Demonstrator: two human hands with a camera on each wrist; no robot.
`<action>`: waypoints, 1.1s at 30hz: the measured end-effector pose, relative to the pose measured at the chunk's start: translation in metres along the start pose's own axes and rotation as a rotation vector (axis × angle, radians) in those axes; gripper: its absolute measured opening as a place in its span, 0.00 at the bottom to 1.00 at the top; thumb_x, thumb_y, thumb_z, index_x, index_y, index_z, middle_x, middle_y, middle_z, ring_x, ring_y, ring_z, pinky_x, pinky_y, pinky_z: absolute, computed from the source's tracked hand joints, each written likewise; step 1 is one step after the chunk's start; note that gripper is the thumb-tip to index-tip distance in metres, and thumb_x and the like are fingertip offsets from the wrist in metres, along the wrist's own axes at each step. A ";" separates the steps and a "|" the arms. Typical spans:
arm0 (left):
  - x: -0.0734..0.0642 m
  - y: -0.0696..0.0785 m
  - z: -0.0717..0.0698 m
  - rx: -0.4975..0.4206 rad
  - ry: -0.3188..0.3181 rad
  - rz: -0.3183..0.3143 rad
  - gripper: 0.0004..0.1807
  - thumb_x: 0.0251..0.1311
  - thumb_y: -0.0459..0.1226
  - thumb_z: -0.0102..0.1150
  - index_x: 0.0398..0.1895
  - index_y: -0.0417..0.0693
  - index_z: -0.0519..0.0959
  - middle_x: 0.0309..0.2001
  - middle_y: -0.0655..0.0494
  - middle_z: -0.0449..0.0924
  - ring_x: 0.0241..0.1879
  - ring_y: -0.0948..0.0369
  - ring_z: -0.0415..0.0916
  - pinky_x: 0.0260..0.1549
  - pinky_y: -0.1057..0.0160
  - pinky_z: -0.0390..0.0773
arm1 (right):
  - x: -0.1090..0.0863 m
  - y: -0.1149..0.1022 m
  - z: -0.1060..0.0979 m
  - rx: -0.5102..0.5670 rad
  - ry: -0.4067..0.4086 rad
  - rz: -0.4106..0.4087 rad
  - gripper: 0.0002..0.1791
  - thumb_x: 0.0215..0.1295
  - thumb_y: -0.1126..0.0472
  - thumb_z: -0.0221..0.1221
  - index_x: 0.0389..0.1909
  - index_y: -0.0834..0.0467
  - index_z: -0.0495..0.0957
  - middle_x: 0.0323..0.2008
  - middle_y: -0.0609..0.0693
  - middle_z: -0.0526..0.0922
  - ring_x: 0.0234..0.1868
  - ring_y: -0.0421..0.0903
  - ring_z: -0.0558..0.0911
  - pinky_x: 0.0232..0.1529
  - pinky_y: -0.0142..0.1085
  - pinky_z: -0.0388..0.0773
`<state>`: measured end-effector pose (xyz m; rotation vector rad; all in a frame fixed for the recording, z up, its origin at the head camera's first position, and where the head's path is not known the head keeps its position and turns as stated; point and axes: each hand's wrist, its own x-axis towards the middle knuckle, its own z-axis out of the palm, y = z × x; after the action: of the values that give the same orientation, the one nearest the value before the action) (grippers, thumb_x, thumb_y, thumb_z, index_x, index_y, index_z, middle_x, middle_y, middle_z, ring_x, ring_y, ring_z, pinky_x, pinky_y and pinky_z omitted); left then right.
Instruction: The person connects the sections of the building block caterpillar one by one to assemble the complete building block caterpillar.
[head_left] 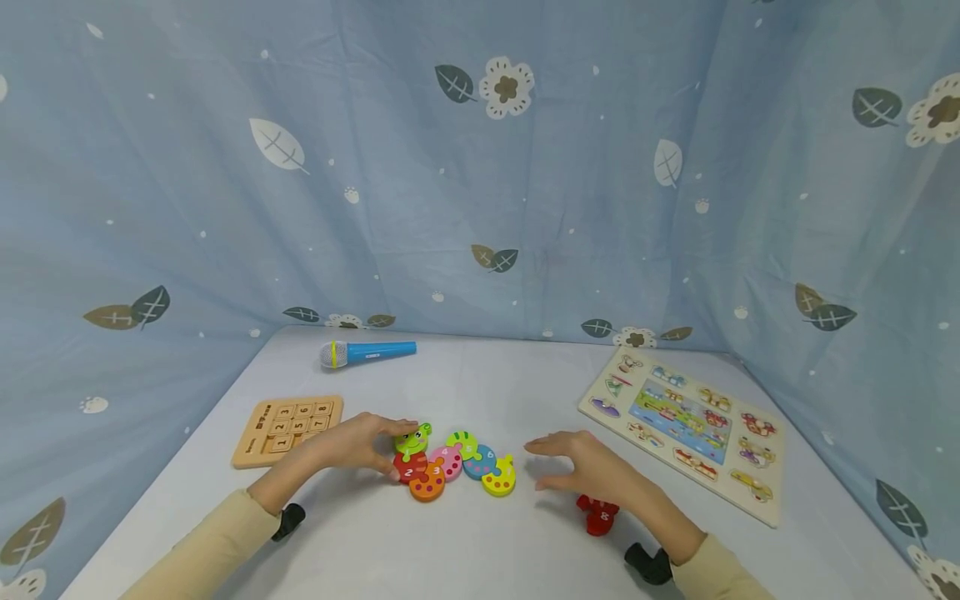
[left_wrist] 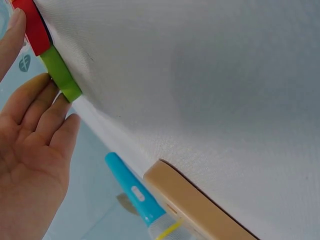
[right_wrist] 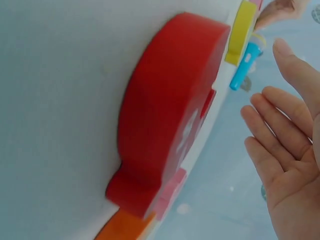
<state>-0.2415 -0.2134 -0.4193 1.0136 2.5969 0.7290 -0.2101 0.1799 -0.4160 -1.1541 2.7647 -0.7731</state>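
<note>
A row of linked wooden caterpillar puzzle pieces (head_left: pixel 427 482) lies mid-table, with a green smiling head at its left end and a yellow piece (head_left: pixel 499 477) at its right. My left hand (head_left: pixel 352 443) touches this left end. Its thumb rests on the red piece (left_wrist: pixel 33 25) and its fingers touch the green head piece (left_wrist: pixel 61 74). To the right of the row my right hand (head_left: pixel 588 467) hovers with spread fingers, holding nothing. A loose red piece (head_left: pixel 600 518) lies below it, partly covered in the head view. Close behind it in the right wrist view are orange (right_wrist: pixel 122 226) and pink (right_wrist: pixel 171 194) pieces.
A wooden number board (head_left: pixel 258 425) lies left of my left hand. Farther back is a blue toy microphone (head_left: pixel 381 351). A picture puzzle board (head_left: pixel 761 492) lies at the right. A patterned blue curtain (head_left: pixel 480 183) hangs behind the white table (head_left: pixel 480 550).
</note>
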 end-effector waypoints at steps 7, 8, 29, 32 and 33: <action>0.000 0.001 0.000 -0.004 0.002 0.010 0.40 0.49 0.45 0.72 0.65 0.38 0.70 0.67 0.45 0.67 0.66 0.44 0.62 0.62 0.43 0.64 | -0.008 0.003 -0.007 0.019 0.018 0.024 0.27 0.55 0.53 0.70 0.56 0.56 0.80 0.55 0.43 0.80 0.58 0.47 0.77 0.56 0.45 0.76; 0.000 0.002 0.000 -0.004 0.003 0.011 0.40 0.49 0.46 0.72 0.65 0.38 0.70 0.67 0.45 0.67 0.66 0.44 0.62 0.62 0.43 0.64 | -0.009 0.004 -0.008 0.021 0.019 0.029 0.27 0.55 0.53 0.70 0.56 0.56 0.80 0.55 0.43 0.80 0.58 0.47 0.77 0.56 0.45 0.77; 0.000 0.001 0.002 -0.012 -0.005 -0.010 0.42 0.48 0.46 0.73 0.66 0.40 0.70 0.67 0.46 0.66 0.67 0.45 0.62 0.63 0.45 0.64 | -0.036 0.021 -0.027 -0.024 0.086 0.070 0.26 0.54 0.55 0.71 0.54 0.58 0.81 0.53 0.46 0.82 0.56 0.48 0.79 0.55 0.47 0.76; -0.001 0.001 0.001 -0.008 -0.003 0.000 0.42 0.48 0.46 0.73 0.66 0.39 0.70 0.67 0.45 0.67 0.66 0.44 0.62 0.62 0.43 0.65 | -0.038 0.026 -0.028 -0.035 0.104 0.059 0.25 0.54 0.56 0.71 0.53 0.57 0.82 0.52 0.45 0.82 0.56 0.47 0.79 0.55 0.47 0.77; -0.001 0.001 0.001 -0.006 -0.003 0.001 0.42 0.48 0.47 0.72 0.66 0.40 0.70 0.67 0.45 0.67 0.66 0.44 0.62 0.62 0.43 0.65 | -0.039 0.027 -0.029 -0.040 0.109 0.056 0.24 0.54 0.57 0.71 0.53 0.57 0.82 0.52 0.45 0.83 0.56 0.47 0.79 0.55 0.47 0.77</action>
<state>-0.2402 -0.2131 -0.4192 1.0136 2.5898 0.7351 -0.2066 0.2348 -0.4091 -1.0671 2.9004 -0.8021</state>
